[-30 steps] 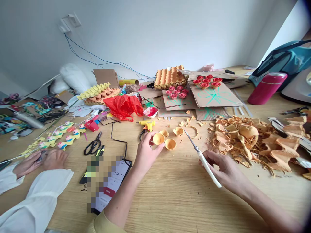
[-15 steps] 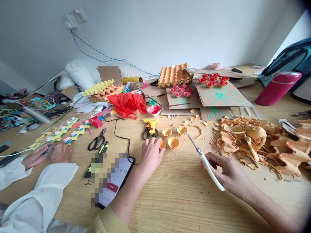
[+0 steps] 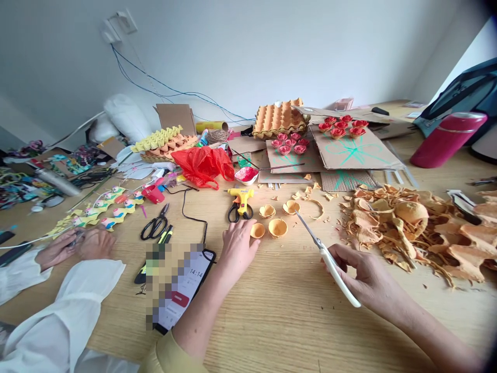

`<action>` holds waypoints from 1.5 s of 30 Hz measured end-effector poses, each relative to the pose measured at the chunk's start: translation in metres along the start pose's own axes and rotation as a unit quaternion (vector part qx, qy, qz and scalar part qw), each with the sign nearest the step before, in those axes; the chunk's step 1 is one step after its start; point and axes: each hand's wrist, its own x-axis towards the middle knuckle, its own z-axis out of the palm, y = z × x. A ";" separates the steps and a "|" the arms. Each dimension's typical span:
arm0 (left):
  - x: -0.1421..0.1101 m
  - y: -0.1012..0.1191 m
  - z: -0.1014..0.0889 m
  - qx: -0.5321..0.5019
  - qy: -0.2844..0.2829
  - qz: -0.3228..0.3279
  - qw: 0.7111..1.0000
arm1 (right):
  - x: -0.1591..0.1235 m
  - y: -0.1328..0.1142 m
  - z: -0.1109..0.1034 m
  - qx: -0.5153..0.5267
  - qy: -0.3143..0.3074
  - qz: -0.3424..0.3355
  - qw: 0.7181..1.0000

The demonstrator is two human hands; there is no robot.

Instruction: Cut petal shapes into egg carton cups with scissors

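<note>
In the head view, the left hand [image 3: 239,247] is resting low over the table [image 3: 272,305], just beside the leftmost egg-carton cup [image 3: 257,231]; its fingers are stretching forward, loosely bent with narrow gaps, and that cup is sitting free of the grip. Whether a fingertip is brushing the rim, I can't tell! Over on the right, the right hand [image 3: 357,272] is holding white-handled scissors [image 3: 337,280], fingers wrapping the handles, the blades lying close together and pointing towards the rear right cup [image 3: 291,207]. Two more are standing in the cluster: the front right cup [image 3: 278,228] and the rear left cup [image 3: 267,211]. A yellow glue gun [image 3: 241,199] is lying just behind them, a curled carton strip [image 3: 318,212] is curving on the right, and a scrap pile [image 3: 373,220] is spreading beyond. At far left, a co-worker's hands [image 3: 97,243] are working near a painted yellow carton strip [image 3: 124,210].
</note>
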 end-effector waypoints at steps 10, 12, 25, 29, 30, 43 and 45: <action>0.000 0.001 -0.010 -0.058 0.046 0.022 0.997 | 0.000 0.003 0.000 -0.011 0.000 0.000 1.000; -0.002 0.009 -0.007 -0.078 0.061 0.062 0.993 | 0.000 0.003 0.000 -0.013 0.002 0.001 1.000; 0.002 0.033 0.021 -0.120 0.055 0.119 0.984 | 0.001 -0.003 0.003 0.009 0.011 -0.004 1.000; -0.010 0.049 0.018 -0.280 0.045 0.142 0.948 | 0.004 0.002 0.006 0.054 0.043 0.008 0.998; -0.013 0.053 0.018 -0.317 0.029 0.141 0.937 | 0.005 0.003 0.007 0.074 0.049 0.011 0.996; -0.019 0.059 0.027 -0.609 -0.129 0.021 0.783 | 0.009 0.006 0.016 0.276 -0.003 0.014 0.961; -0.018 0.059 0.024 -0.638 -0.131 0.006 0.759 | 0.008 0.003 0.014 0.255 0.004 0.014 0.967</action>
